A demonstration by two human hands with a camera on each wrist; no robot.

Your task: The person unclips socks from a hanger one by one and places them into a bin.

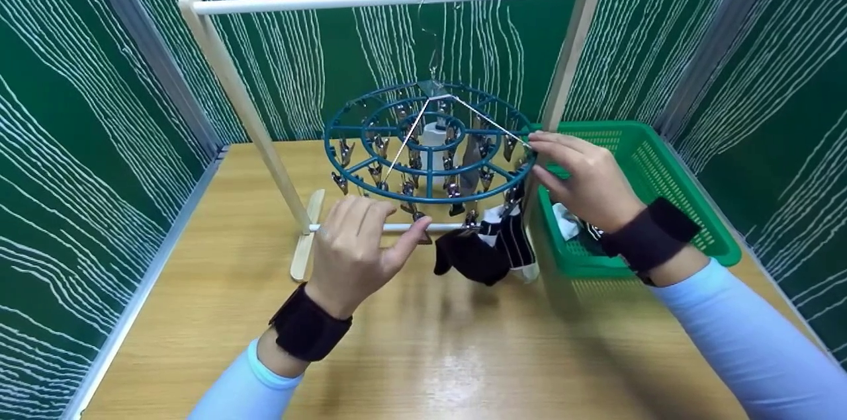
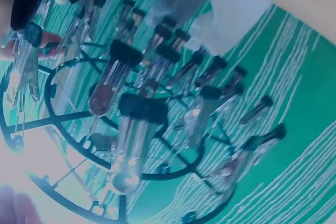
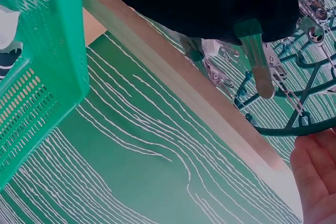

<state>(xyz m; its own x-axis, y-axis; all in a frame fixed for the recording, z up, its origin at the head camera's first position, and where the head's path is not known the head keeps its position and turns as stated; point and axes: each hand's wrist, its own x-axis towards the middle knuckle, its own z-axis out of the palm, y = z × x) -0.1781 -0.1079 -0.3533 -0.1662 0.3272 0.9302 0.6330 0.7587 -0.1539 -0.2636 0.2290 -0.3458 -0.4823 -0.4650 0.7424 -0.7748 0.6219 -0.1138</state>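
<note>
A round teal clip hanger (image 1: 430,198) with several metal clips hangs by its hook from a rack's white bar. My right hand (image 1: 585,175) touches its right rim with fingers nearly straight; fingertips (image 3: 315,145) meet the rim in the right wrist view. My left hand (image 1: 354,251) is just below the front left rim, thumb stretched beside a dangling clip (image 1: 420,217), and nothing shows in its grasp. A black sock (image 1: 473,258) and a black-and-white striped sock (image 1: 516,238) hang at the front right. Farther back hang a grey sock (image 1: 471,162) and a white piece (image 1: 433,142), partly hidden.
The wooden rack (image 1: 235,96) stands on a wood-look table (image 1: 423,354). At the right, behind my forearm, sits a green basket (image 1: 718,245) with a few white and dark pieces (image 1: 567,221) inside. Green walls with white lines (image 1: 53,175) close in around the table.
</note>
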